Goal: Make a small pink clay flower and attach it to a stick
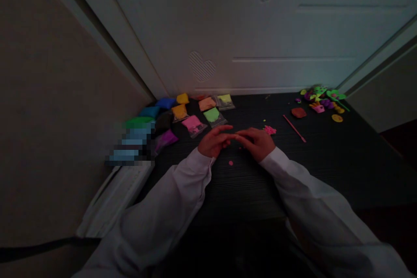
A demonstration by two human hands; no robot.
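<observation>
Above the dark table my left hand [215, 141] has its fingers stretched out and apart, with one fingertip touching my right hand. The fingers of my right hand [257, 141] are pressed together in a pinch at that fingertip. What they pinch, if anything, is too small to make out. On the table below my hands lies a small flat pink piece [230, 163]. A cluster of small pink bits [269, 130] sits just behind my right hand. Farther right rests a thin pink modelling tool [294, 128].
At the back left are several bags of coloured clay, including a pink bag [194, 125] and a green bag [213, 116]. A reddish-brown lump [299, 113] and colourful clay figures [321, 97] occupy the back right. A white panel [276, 30] rises behind the table [325, 173].
</observation>
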